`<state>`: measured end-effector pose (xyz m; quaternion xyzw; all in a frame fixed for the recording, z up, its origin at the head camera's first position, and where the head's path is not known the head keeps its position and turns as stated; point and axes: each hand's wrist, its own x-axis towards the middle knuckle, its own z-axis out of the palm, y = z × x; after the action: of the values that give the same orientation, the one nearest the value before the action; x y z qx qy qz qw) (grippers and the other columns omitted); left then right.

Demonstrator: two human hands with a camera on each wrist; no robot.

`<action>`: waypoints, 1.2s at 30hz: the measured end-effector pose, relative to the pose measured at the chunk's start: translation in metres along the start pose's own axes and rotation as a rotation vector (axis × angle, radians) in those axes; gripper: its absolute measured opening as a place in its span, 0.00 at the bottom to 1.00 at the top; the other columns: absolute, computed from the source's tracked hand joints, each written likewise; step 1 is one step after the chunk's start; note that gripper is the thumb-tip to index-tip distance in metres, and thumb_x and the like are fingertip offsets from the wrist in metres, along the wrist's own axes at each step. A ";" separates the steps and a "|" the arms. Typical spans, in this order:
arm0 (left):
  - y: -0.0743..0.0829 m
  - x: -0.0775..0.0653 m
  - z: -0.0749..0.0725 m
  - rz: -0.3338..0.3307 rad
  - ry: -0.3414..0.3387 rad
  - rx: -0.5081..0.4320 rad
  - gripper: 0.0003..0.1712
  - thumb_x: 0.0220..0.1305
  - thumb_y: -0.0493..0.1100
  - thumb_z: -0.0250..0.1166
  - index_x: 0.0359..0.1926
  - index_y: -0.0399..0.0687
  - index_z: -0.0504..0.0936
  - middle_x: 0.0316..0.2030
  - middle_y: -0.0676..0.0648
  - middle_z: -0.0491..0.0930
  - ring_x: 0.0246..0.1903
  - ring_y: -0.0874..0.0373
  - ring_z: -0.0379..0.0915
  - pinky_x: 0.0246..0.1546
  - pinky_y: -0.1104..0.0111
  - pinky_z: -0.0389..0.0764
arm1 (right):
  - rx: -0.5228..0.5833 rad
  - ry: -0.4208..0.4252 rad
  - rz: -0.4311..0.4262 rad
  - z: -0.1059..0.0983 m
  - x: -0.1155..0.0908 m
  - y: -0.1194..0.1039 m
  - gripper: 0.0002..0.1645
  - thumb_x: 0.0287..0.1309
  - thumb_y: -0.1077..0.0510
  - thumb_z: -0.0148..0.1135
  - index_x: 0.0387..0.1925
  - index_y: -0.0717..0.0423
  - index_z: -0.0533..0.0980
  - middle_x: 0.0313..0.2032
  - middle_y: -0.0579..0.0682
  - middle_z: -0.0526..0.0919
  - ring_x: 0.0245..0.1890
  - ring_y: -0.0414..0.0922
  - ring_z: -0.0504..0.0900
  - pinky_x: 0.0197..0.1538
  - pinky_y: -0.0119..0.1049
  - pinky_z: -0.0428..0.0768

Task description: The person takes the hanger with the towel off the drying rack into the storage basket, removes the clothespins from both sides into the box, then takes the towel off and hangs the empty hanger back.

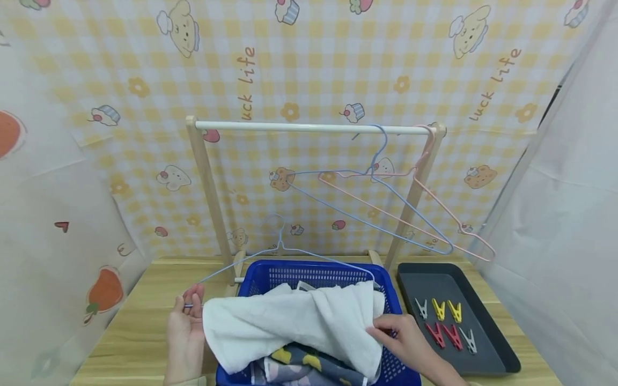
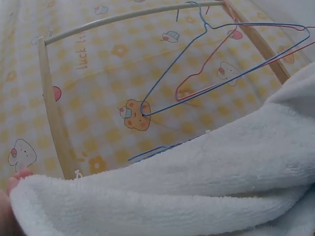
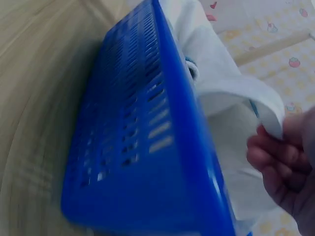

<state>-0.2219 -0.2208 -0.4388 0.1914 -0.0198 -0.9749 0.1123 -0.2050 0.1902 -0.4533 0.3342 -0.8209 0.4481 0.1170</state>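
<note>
A white towel (image 1: pixel 299 319) hangs folded over a light blue wire hanger (image 1: pixel 281 247), above the laundry basket. At the left, my left hand (image 1: pixel 188 321) grips the hanger's end beside the towel's edge. My right hand (image 1: pixel 403 338) pinches the right edge of the towel between thumb and fingers. The right wrist view shows that hand (image 3: pixel 285 157) at the bent edge of the towel (image 3: pixel 234 137), just past the basket's rim. In the left wrist view the towel (image 2: pixel 167 191) covers most of the hanger, and only fingertips (image 2: pixel 20 176) show at the left.
The blue basket (image 1: pixel 393 292) holds more folded cloths, one dark with yellow patches (image 1: pixel 311 359). Behind stands a rack with a white rail (image 1: pixel 299 127), bearing a blue hanger (image 1: pixel 338 209) and a pink hanger (image 1: pixel 439 201). A grey tray (image 1: pixel 463 273) with several clothespins (image 1: pixel 436 335) lies right.
</note>
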 end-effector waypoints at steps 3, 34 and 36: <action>0.003 0.003 -0.003 -0.012 -0.001 -0.047 0.27 0.75 0.46 0.39 0.27 0.31 0.73 0.24 0.35 0.79 0.26 0.49 0.81 0.21 0.77 0.81 | 0.047 -0.070 -0.132 -0.006 -0.008 -0.001 0.20 0.51 0.74 0.62 0.19 0.49 0.70 0.14 0.42 0.65 0.17 0.28 0.63 0.18 0.18 0.65; -0.001 -0.001 0.003 -0.002 0.071 -0.148 0.20 0.74 0.45 0.44 0.32 0.33 0.71 0.26 0.38 0.77 0.24 0.51 0.79 0.20 0.75 0.81 | -0.174 0.177 0.120 0.003 0.036 -0.007 0.07 0.50 0.66 0.67 0.23 0.52 0.80 0.16 0.38 0.74 0.15 0.29 0.66 0.15 0.22 0.67; -0.002 0.000 0.005 0.000 0.076 -0.161 0.20 0.74 0.45 0.44 0.32 0.33 0.71 0.26 0.37 0.76 0.24 0.50 0.79 0.20 0.75 0.82 | -0.170 0.139 -0.084 0.012 0.036 -0.011 0.09 0.48 0.68 0.68 0.24 0.51 0.80 0.20 0.38 0.78 0.19 0.29 0.70 0.18 0.20 0.71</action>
<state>-0.2241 -0.2183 -0.4340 0.2186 0.0630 -0.9654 0.1278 -0.2233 0.1601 -0.4355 0.3253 -0.8311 0.3938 0.2199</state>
